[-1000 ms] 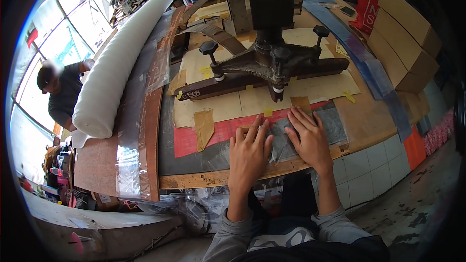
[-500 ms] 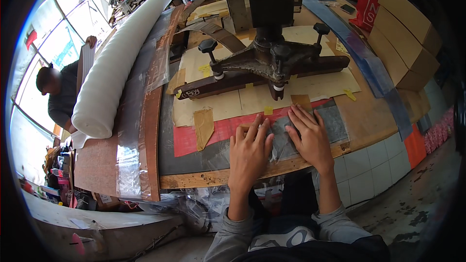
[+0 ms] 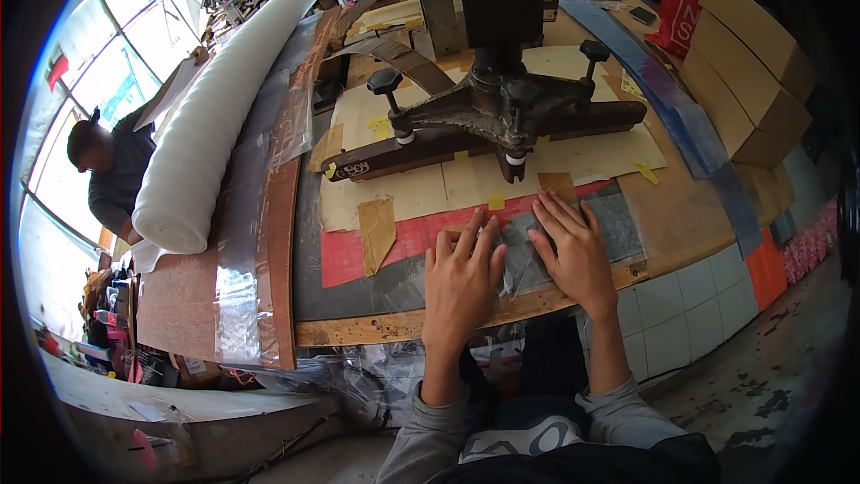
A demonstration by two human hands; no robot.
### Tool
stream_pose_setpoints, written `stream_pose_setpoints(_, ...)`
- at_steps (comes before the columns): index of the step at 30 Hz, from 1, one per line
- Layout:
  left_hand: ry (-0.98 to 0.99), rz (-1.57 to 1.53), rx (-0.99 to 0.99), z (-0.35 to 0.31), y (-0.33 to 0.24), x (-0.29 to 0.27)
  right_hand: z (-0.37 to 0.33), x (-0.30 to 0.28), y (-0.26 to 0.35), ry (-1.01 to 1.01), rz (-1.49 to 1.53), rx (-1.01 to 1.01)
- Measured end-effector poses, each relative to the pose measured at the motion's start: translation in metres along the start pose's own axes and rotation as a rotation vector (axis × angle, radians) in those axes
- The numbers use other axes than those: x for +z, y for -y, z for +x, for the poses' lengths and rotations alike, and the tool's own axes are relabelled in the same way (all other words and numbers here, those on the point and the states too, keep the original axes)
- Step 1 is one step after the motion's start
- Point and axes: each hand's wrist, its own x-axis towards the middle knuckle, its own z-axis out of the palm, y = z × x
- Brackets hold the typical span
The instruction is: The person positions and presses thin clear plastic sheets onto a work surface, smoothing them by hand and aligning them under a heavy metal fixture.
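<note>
My left hand (image 3: 463,278) lies palm down near the table's front edge, fingers stretched over the red sheet (image 3: 345,255) and the dark grey mat (image 3: 327,303). To its right, my right hand (image 3: 571,251) rests with fingers apart on the grey area, fingertips by a brown tape patch (image 3: 556,185). Clear plastic film (image 3: 512,280) shows between the two hands. Just beyond my fingertips is a cream board (image 3: 412,202) with bits of yellow tape. Over that board stands a dark metal press head (image 3: 511,108) with a long bar (image 3: 358,167) beneath it.
A big white foam roll (image 3: 202,143) lies along the left on brown board (image 3: 179,305). Behind it a person (image 3: 121,161) handles a pale sheet. At the right stand an open cardboard box (image 3: 739,81), a red bag (image 3: 674,9) and a blue plastic strip (image 3: 667,112).
My hands stay in nearly the same place. At the left, the person's raised arm and the pale sheet have shifted and tilted to the right.
</note>
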Motion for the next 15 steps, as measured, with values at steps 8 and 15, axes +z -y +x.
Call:
stream_pose_setpoints(8,-0.005,0.01,-0.006,0.0,-0.0016,-0.0023,-0.0004,0.0014,-0.0002,-0.019,-0.008,-0.011)
stream_pose_setpoints(15,-0.006,0.016,0.003,-0.0003,-0.0006,0.0014,-0.001,0.0033,-0.0024,-0.028,-0.009,-0.011)
